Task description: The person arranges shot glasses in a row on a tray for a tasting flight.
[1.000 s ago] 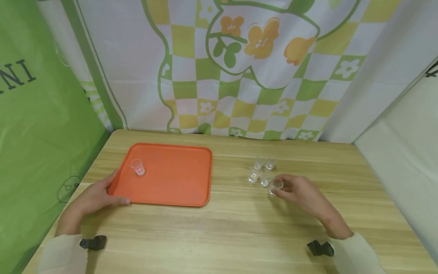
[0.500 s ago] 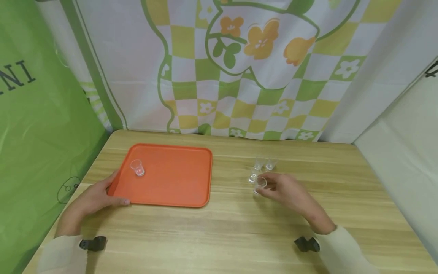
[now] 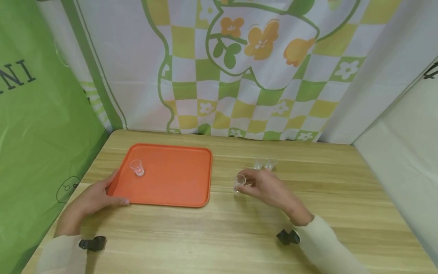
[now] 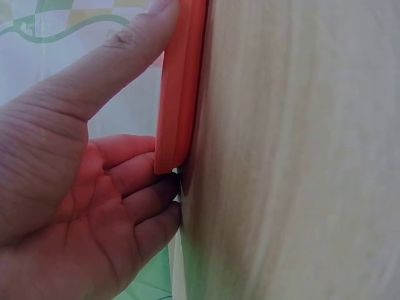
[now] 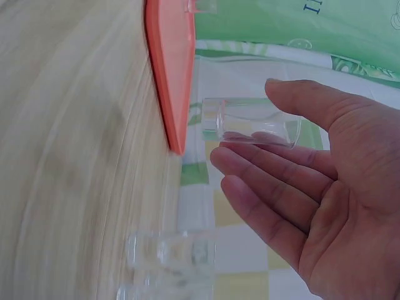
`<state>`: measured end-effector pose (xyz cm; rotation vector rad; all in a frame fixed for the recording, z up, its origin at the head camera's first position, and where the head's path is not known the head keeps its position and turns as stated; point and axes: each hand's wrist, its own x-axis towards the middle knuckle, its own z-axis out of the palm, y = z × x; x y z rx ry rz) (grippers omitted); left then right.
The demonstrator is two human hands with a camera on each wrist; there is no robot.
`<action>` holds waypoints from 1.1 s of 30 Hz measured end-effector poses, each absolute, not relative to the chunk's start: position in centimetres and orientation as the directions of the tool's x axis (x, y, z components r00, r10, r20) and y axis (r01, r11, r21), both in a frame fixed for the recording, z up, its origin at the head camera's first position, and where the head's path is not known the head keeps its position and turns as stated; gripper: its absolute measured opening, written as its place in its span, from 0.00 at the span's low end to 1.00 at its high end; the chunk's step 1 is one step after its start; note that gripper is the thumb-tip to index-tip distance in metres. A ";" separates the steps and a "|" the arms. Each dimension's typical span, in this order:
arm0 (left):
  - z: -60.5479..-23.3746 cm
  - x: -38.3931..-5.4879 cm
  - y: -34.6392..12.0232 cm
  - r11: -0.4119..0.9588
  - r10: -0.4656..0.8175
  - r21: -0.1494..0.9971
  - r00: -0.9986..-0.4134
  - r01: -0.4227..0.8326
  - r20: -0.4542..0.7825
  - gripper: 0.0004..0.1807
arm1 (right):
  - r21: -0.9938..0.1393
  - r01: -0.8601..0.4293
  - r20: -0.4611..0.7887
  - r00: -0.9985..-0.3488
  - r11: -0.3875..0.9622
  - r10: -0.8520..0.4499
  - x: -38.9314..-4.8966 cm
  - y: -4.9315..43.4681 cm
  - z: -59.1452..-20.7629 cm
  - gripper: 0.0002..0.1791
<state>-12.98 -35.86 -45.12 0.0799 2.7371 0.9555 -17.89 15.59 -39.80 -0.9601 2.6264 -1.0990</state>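
Walls: flowered cloth [image 3: 239, 91] beyond the tray [image 3: 171, 175], green cloth [image 3: 41, 125] left of it
Table [image 3: 222, 236]: one, wood-grained, under the tray
Tray: one, orange
Left hand [image 3: 96, 196]: spread, touching the tray's near left corner
Right hand [image 3: 268, 187]: pinches one glass [image 3: 239, 183] right of the tray
Glasses: we see four: that one, a second glass [image 3: 137, 168] on the tray, two others [image 3: 271, 164] farther right

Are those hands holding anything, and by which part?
The right hand holds a clear glass by its sides, between thumb and fingers. The left hand only touches the orange tray at its near left corner.
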 end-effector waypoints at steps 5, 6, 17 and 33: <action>-45.2 -13.1 -35.7 0.782 0.133 0.623 -0.970 -0.025 -0.206 0.67 | -0.698 -0.496 0.101 -0.782 0.517 -0.615 -18.2 14.2 -39.5 0.12; -45.2 -13.2 -35.6 0.780 0.134 0.625 -0.969 -0.025 -0.206 0.67 | -0.693 -0.501 0.102 -0.780 0.518 -0.617 -18.3 13.9 -39.5 0.12; -45.1 -12.9 -35.8 0.786 0.119 0.617 -0.970 -0.038 -0.211 0.67 | -0.691 -0.501 0.089 -0.774 0.520 -0.627 -19.7 10.1 -40.0 0.13; -44.9 -13.0 -35.8 0.785 0.123 0.618 -0.969 -0.037 -0.215 0.68 | -0.704 -0.540 0.116 -0.728 0.462 -0.675 -21.5 5.3 -40.9 0.11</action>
